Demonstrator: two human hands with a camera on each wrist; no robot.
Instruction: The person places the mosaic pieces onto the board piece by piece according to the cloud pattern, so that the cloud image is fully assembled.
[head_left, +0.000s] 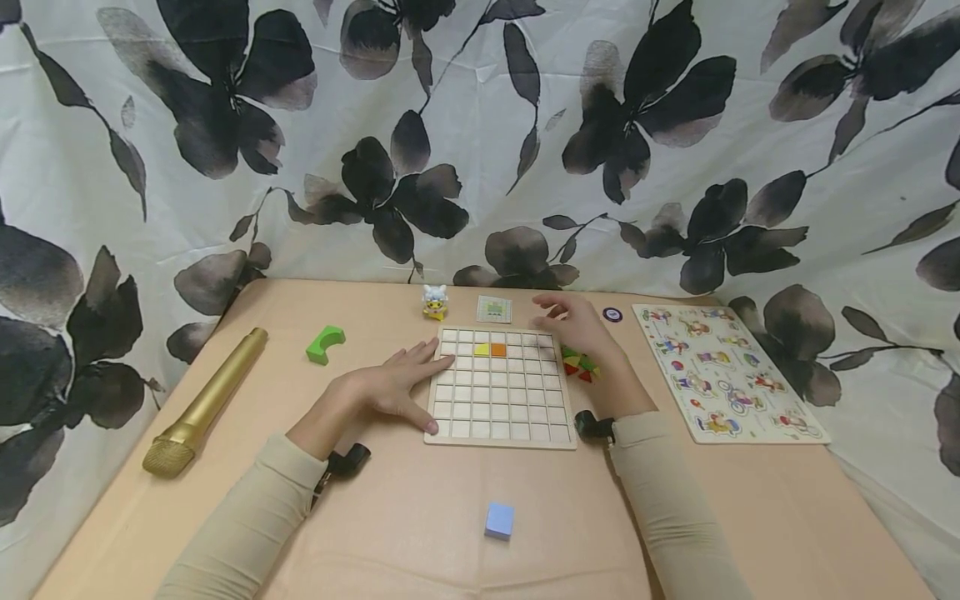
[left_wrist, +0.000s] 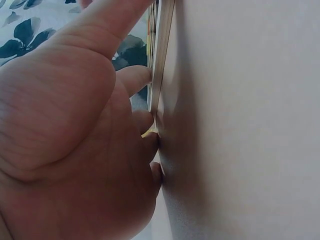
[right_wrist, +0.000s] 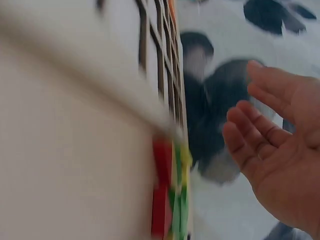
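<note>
A white board with a grid of square cells [head_left: 498, 408] lies flat on the table. In its upper rows a yellow tile [head_left: 482, 350] and an orange tile [head_left: 498, 350] sit side by side. With fingers spread, my left hand [head_left: 390, 383] rests along the board's left edge, thumb near the lower corner. My right hand [head_left: 577, 329] hovers by the upper right corner, fingers loosely bent and nothing visible in them, as the right wrist view shows too. Small red, green and yellow pieces [head_left: 579, 364] lie against the board's right side, partly hidden by the right arm.
Behind the board stand a small figurine [head_left: 434, 302] and a patterned square card [head_left: 494, 310]. A round dark token [head_left: 612, 315] and a picture board [head_left: 731, 375] lie right. A green arch block [head_left: 326, 344] and gold microphone [head_left: 206, 404] lie left, a blue block [head_left: 498, 521] in front.
</note>
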